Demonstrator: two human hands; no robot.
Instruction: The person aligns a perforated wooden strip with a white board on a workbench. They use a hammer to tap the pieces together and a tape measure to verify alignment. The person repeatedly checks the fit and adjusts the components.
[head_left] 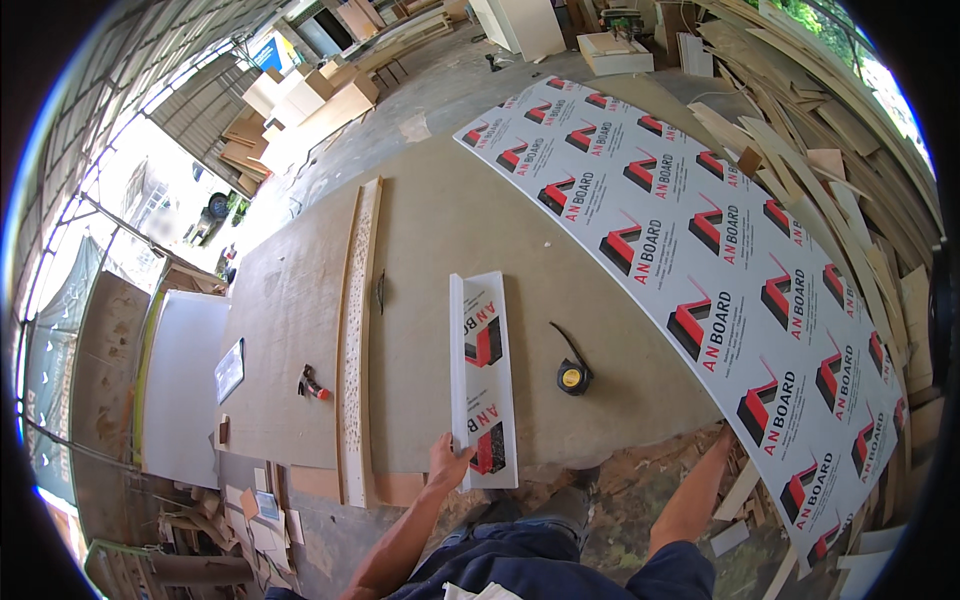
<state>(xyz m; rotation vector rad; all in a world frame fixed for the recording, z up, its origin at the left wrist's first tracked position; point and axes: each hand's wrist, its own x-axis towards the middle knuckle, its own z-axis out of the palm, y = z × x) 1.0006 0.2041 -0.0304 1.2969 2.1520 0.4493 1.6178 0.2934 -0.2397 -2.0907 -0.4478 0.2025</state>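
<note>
My left hand (450,463) is closed on the near left corner of a narrow white L-shaped board piece (487,400). This piece lies lengthwise on the large brown worktable, with a printed red and black film on its flat face and a raised plain strip along its left side. My right hand (727,438) reaches the near left edge of a large white printed board (740,300); its fingers are hidden at that edge. Between the two boards rests a tape measure (573,378), black with a yellow centre and a dark strap curling away.
A long, speckled wooden straightedge (357,340) crosses the brown worktable (630,420). Left of it lie a red-and-black cutter (312,383) and a tablet-like flat panel (230,371). Stacked wood offcuts (835,130) line the right side. Scraps litter the floor beneath.
</note>
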